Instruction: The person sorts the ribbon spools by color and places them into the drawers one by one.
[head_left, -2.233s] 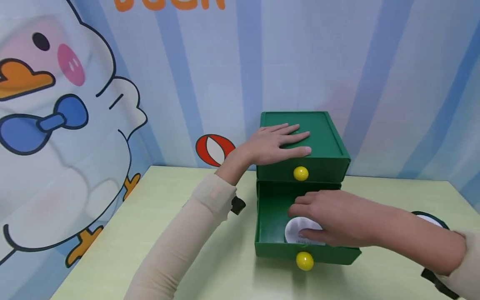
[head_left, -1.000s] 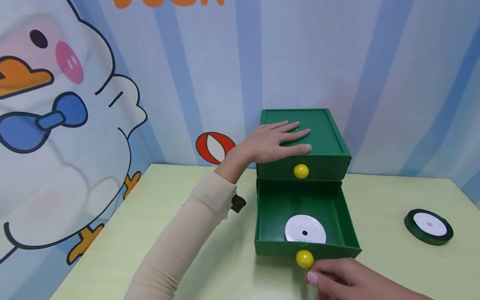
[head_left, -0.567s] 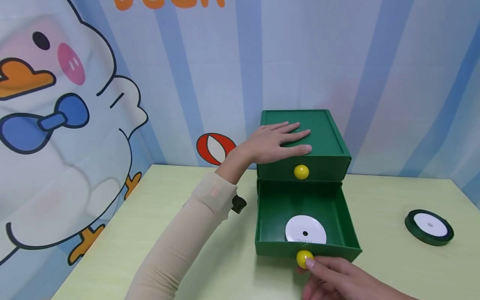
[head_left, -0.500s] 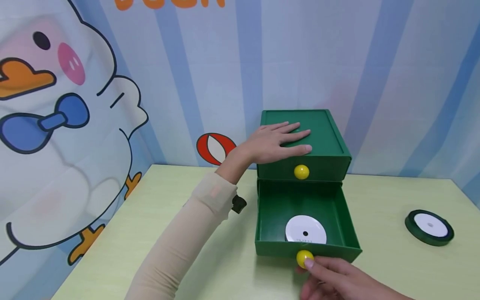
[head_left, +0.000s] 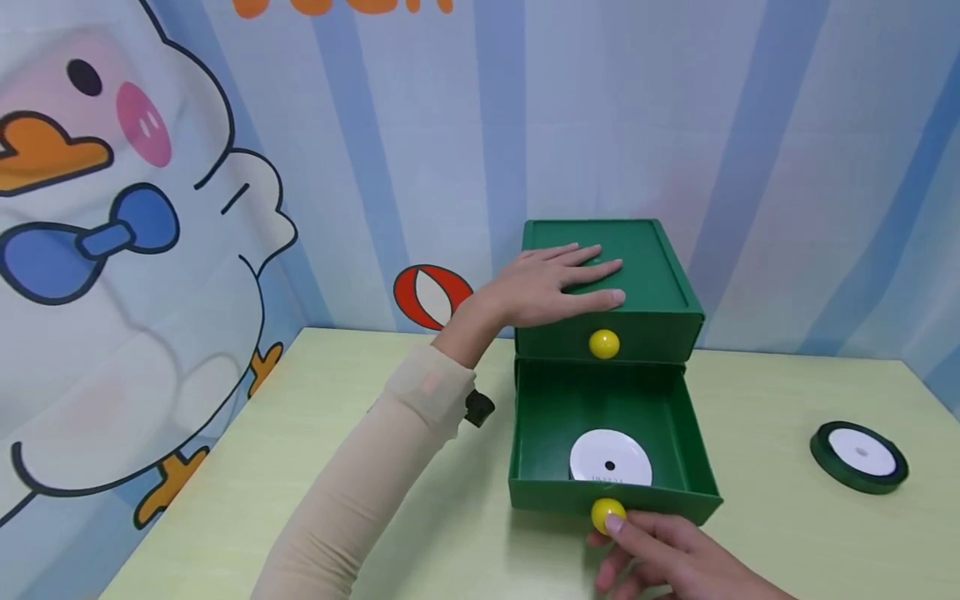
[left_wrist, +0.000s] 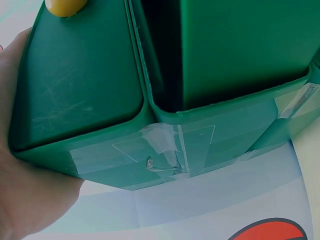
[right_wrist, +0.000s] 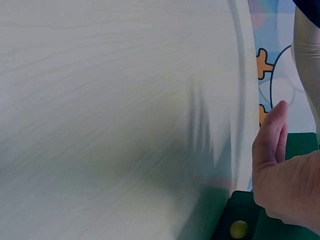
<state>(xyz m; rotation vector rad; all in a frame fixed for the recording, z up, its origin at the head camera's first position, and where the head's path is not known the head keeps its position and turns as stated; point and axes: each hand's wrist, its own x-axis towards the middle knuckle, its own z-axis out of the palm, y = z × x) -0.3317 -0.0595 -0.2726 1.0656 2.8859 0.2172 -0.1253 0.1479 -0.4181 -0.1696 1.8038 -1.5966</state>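
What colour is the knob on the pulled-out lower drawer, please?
The knob is bright yellow; the head view shows it best.

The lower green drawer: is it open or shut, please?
Open: the lower drawer sticks out beyond the closed upper drawer, and a white disc shows inside it.

Left hand (head_left: pixel 551 289) on cabinet (head_left: pixel 652 271); right fingers (head_left: pixel 639 541) seemingly pinch lower knob (head_left: pixel 606 512); 1 white disc (head_left: pixel 621 455) in drawer (head_left: pixel 551 495).

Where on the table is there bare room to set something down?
Free: table between the drawer unit and green spool, and left of the left sleeve. Crowded: before the open drawer, where the right hand pinches a yellow knob.
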